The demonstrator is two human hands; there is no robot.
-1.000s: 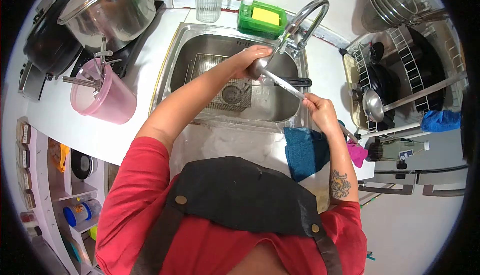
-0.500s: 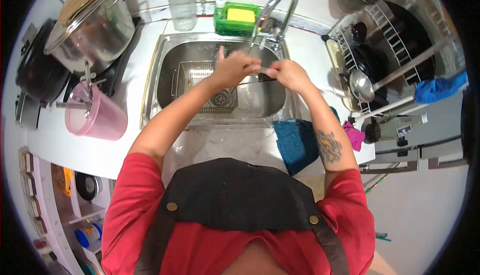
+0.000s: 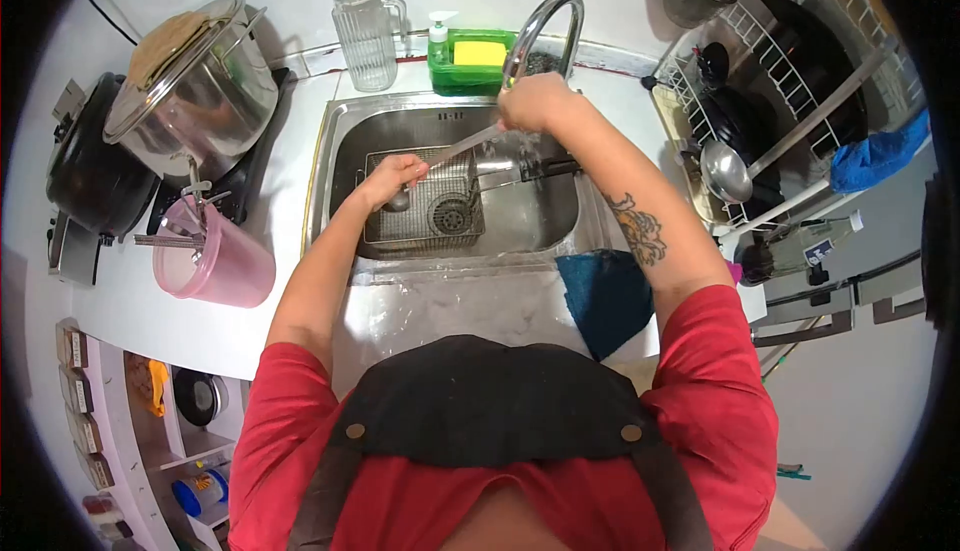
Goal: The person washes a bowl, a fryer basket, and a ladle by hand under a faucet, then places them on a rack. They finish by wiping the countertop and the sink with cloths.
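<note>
Over the sink, both my hands are closed on a long-handled metal utensil, held slanting between them. My left hand grips its lower left part, where a rounded metal end, perhaps a ladle's or spoon's bowl, partly shows below the fingers. My right hand is wrapped round the upper end, under the curved faucet; water splashes just below it. Beneath my left hand a wire basket lies in the sink. Something with a black handle rests at the sink's right side, partly hidden.
A glass pitcher and a green caddy with a yellow sponge stand behind the sink. Left are a big steel pot and a pink container. A dish rack stands right; a blue cloth drapes the front edge.
My hands have moved apart along the utensil: the left down and to the left, the right up toward the faucet. The view has tilted slightly.
</note>
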